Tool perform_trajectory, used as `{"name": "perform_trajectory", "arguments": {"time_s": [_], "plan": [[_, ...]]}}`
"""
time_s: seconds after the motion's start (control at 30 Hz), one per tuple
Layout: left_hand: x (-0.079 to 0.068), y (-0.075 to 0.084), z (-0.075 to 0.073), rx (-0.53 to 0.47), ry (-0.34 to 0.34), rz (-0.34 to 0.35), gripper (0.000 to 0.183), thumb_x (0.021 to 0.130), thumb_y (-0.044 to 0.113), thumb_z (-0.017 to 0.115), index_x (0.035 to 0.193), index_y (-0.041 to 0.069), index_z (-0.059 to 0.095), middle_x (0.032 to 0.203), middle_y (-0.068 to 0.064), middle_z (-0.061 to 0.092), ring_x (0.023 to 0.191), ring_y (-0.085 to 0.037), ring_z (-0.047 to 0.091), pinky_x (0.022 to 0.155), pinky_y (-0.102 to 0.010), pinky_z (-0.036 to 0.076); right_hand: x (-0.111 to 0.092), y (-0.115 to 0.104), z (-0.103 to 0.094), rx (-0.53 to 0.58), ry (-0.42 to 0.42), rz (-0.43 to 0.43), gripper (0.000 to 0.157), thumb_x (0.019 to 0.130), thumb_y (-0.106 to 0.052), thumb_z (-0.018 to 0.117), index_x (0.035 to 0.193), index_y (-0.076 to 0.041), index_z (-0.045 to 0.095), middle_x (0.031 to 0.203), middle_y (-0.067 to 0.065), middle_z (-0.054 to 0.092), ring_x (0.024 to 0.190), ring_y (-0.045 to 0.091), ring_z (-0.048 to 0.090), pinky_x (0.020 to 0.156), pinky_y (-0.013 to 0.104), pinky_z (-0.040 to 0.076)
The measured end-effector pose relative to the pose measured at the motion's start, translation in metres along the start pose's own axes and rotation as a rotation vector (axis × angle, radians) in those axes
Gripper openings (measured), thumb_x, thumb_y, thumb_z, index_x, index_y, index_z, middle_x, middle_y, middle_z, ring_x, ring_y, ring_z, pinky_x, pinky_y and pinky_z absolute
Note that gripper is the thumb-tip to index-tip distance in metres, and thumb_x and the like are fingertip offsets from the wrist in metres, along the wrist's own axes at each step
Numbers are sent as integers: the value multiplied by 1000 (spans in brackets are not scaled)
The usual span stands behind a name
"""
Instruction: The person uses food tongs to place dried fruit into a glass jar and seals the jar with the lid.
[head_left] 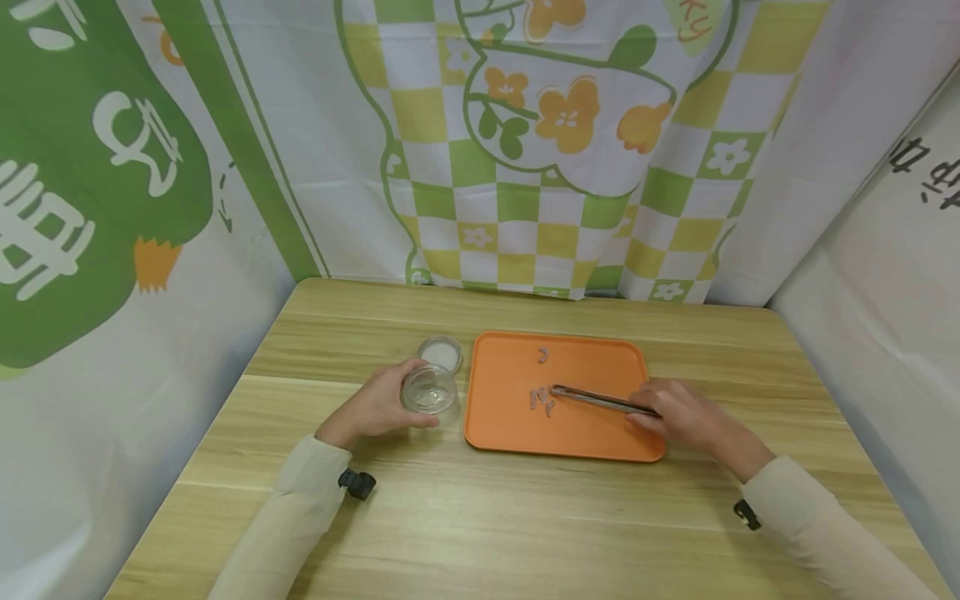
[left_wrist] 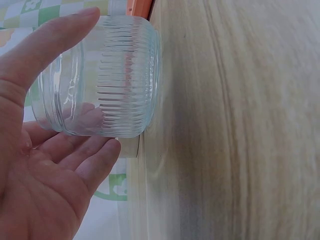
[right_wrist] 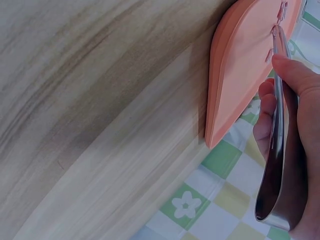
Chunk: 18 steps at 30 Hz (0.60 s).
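Observation:
My left hand (head_left: 378, 406) holds a clear glass jar (head_left: 429, 390) just left of the orange tray (head_left: 498, 433), thumb on one side and fingers on the other. Ribbed walls show on the jar (left_wrist: 125, 80) in the left wrist view, where it stands at the tabletop. Over the tray's right edge, my right hand (head_left: 686, 414) grips metal tongs (head_left: 600, 400). Their tips reach a small cluster of thin, pinkish-grey strips (head_left: 534, 400) in the tray's middle. Another curled strip (head_left: 543, 356) lies farther back on the tray.
Behind the jar, a round lid (head_left: 441, 353) lies on the wooden table (head_left: 480, 525), close to the tray's left side. A patterned curtain (head_left: 517, 225) hangs at the table's back edge, and printed cloth walls (head_left: 232, 350) stand at both sides.

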<state>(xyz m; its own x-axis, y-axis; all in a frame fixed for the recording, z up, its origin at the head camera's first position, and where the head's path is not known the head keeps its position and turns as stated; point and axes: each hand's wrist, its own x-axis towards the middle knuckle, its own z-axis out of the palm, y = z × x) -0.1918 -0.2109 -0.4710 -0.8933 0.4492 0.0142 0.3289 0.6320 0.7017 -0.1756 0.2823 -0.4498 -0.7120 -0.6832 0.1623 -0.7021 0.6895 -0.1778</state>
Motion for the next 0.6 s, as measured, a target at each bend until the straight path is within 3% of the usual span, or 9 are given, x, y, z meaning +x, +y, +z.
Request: {"name": "perform_trajectory", "arguments": {"time_s": [0.6], "plan": [[0, 2, 0, -10, -4, 7, 85, 77, 39, 96, 144, 7, 55, 129, -13, 71, 119, -31, 67, 101, -52, 53, -1, -5, -3, 3, 38, -35, 5, 91, -11, 82, 93, -8, 79, 86, 0, 74, 74, 5, 64, 62, 25, 54]]}}
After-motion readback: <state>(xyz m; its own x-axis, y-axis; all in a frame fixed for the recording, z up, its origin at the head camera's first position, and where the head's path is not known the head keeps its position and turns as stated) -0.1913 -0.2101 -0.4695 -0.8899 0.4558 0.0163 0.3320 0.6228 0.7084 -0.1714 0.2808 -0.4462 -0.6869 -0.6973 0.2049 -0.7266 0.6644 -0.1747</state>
